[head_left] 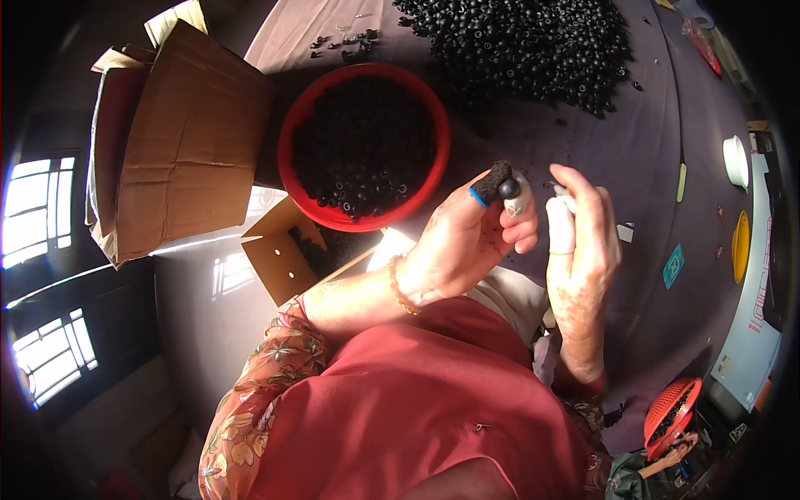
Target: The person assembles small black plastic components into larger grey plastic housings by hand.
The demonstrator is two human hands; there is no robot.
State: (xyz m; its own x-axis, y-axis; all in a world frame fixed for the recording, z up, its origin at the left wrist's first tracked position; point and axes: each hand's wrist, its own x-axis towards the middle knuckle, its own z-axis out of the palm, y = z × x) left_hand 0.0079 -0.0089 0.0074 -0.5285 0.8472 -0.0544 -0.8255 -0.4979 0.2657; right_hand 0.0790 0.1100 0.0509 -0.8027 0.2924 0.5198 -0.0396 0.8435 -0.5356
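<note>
Left hand [467, 242]: one, raised above the lap, thumb and forefinger pinching a small, rounded black piece [509, 189]; remaining fingers curled below. Thumb wore a dark cover [495, 179] with a blue edge; forefinger wore a pale wrapping. Beaded bracelet [401, 287] at the wrist.

Right hand [587, 237]: one, just beside the left, not touching it. Forefinger bent toward the pinched piece, thumb in a white cover [562, 227]. Whether its fingertips gripped anything small could not be told.

Step in hand, as judged: close work on a single piece. Next move, as judged, called for a steady left pinch and a careful approach by the right fingertips, the piece being small and smooth-looking.

Beyond the hands: red basin [442, 137], ahead and to the left, filled with similar black pieces. Large heap of black pieces [525, 50], farther ahead on the grey tablecloth [637, 158]. Tall cardboard box [192, 133], left of the basin; smaller carton [279, 260], below the basin, dark contents.

Right side: yellow-green stick [682, 183], teal packet [672, 267], white dish [735, 161], yellow dish [740, 247]; red basket [664, 404], lower right, with dark pieces inside.
</note>
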